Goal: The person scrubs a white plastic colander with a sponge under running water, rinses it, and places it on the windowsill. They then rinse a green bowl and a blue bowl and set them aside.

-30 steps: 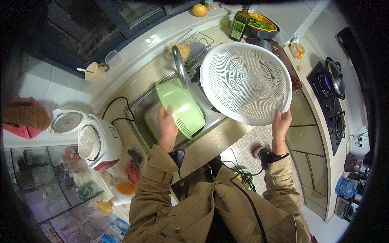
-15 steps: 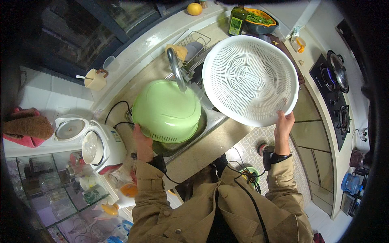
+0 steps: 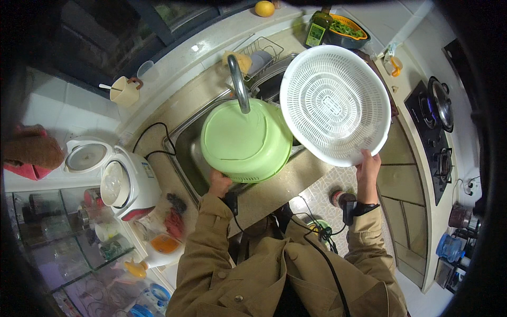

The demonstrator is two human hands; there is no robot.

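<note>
My left hand (image 3: 219, 183) is closed on the near rim of a light green plastic basin (image 3: 240, 132). The basin is turned with its bottom toward me, over the sink (image 3: 190, 148) and its front edge, just below the curved metal faucet (image 3: 238, 84). My right hand (image 3: 368, 171) grips the lower right rim of a large white slotted colander (image 3: 338, 105), held up and tilted to the right of the basin. Where they come together, the colander's left edge overlaps the basin's right side in view; I cannot tell whether they touch.
A rice cooker (image 3: 132, 179) with its lid up stands left of the sink. Behind are a wire rack (image 3: 266, 50), a green bottle (image 3: 318, 29) and a bowl of greens (image 3: 346, 29). At right, a lidded pan (image 3: 439, 103) sits on the gas stove (image 3: 430, 140).
The green basin has moved right in my left hand, uncovering the left part of the sink. The white colander has shifted slightly right and turned a little.
</note>
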